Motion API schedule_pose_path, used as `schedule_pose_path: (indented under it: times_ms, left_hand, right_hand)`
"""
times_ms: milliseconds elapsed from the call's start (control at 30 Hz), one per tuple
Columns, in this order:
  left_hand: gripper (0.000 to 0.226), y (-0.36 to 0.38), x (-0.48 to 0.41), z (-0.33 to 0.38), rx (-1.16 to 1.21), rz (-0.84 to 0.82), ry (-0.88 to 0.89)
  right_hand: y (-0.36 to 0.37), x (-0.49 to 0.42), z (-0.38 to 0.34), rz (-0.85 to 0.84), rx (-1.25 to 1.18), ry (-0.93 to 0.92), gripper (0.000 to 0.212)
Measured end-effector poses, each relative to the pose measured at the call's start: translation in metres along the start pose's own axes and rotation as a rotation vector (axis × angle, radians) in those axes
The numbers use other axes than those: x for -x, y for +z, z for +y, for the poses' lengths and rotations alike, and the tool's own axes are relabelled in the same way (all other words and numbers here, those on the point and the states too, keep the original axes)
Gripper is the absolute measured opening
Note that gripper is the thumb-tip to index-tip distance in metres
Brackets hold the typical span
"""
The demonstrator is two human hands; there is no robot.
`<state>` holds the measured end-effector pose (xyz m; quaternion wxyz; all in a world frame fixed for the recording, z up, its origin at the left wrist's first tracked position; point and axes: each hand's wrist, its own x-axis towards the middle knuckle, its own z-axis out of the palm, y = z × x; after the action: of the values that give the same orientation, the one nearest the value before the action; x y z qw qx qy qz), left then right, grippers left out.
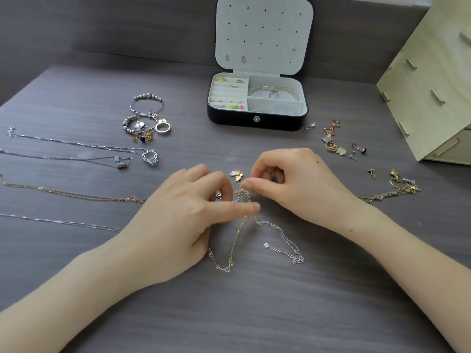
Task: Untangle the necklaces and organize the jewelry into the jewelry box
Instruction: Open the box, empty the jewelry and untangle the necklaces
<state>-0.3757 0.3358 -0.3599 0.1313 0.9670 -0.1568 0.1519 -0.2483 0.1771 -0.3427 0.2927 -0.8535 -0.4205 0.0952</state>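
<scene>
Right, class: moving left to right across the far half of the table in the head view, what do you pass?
Bead bracelets → open jewelry box → loose earrings → wooden drawer unit.

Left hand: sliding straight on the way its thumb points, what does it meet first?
The left hand meets the tangled necklaces at its thumb tip first; just beyond, probably the palm edge of the right hand.

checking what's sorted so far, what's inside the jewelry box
The jewelry box holds rings and small earrings in its left slots, bangles at back right; its front wall hides part of the front-right compartment.
</scene>
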Motion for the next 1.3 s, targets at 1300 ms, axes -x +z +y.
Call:
schedule_pose_path:
  times_ms: [1300]
  left_hand:
    - [0.061, 0.001, -0.009, 0.000, -0.127, 0.016, -0.026]
  right_hand:
    - [-0.007, 0.000, -0.002, -0.134, -0.098, 0.096, 0.008]
